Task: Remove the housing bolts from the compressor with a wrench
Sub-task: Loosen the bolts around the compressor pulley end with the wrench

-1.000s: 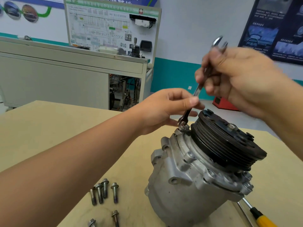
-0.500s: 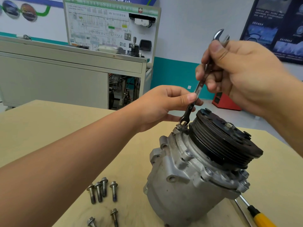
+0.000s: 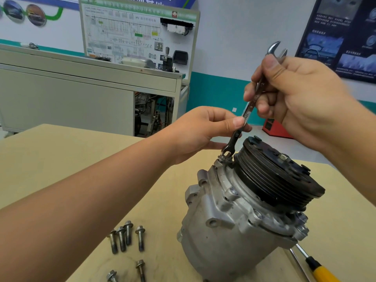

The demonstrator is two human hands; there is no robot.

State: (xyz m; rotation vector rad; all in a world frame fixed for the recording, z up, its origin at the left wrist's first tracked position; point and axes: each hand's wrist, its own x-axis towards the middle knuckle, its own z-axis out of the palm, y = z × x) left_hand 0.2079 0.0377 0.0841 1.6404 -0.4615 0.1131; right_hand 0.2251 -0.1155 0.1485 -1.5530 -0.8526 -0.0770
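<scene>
Compressor (image 3: 234,220): sat lower right, wrench (image 3: 247,112) seated on its top housing bolt (image 3: 223,158).
Hands: right hand (image 3: 301,98) clamped round the upper shaft; left hand (image 3: 199,133) pinched it lower.
Risk: steeply angled wrench might slip, rounding the bolt.

Matt cast-metal compressor (image 3: 227,231), glossy steel wrench (image 3: 247,112), smooth pale wooden table (image 3: 81,151).

grey metal compressor (image 3: 234,231) sits tilted on counter (image 3: 61,159), black grooved pulley (image 3: 278,176) facing up & right. slim double open-end wrench (image 3: 247,113) stands nearly upright, lower end on a housing bolt (image 3: 222,158) at top edge, just beside pulley. 6 loose bolts (image 3: 140,238) lie on counter left of compressor: 4 in a row, 2 nearer.
</scene>
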